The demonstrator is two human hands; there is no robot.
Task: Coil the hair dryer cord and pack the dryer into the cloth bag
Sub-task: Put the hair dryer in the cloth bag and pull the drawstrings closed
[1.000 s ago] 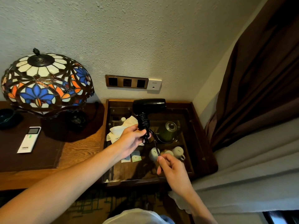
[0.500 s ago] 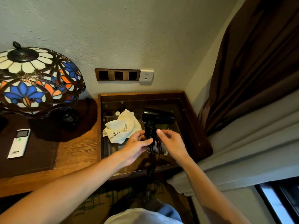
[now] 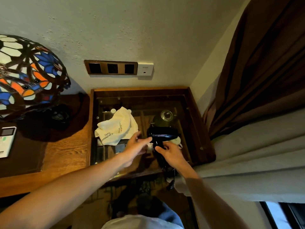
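Note:
The black hair dryer (image 3: 162, 135) hangs over the glass-topped case, barrel pointing right, with its cord wound around the handle. My right hand (image 3: 171, 155) grips that handle from below. My left hand (image 3: 136, 146) is off the dryer, fingers spread, between the dryer and the white cloth bag (image 3: 117, 128). The bag lies crumpled on the glass at the left, printed text on it. A short end of the cord and the plug (image 3: 172, 183) dangle below my right wrist.
The wooden glass-topped case (image 3: 194, 113) shows a metal teapot (image 3: 165, 116) and cups beneath the glass. A stained-glass lamp (image 3: 28, 76) and a white remote (image 3: 5, 141) stand on the desk to the left. A brown curtain (image 3: 264, 71) hangs at the right.
My left hand has let go of the dryer handle and opened, moving left toward the bag. My right hand has taken the handle, and the dryer has swung lower and to the right.

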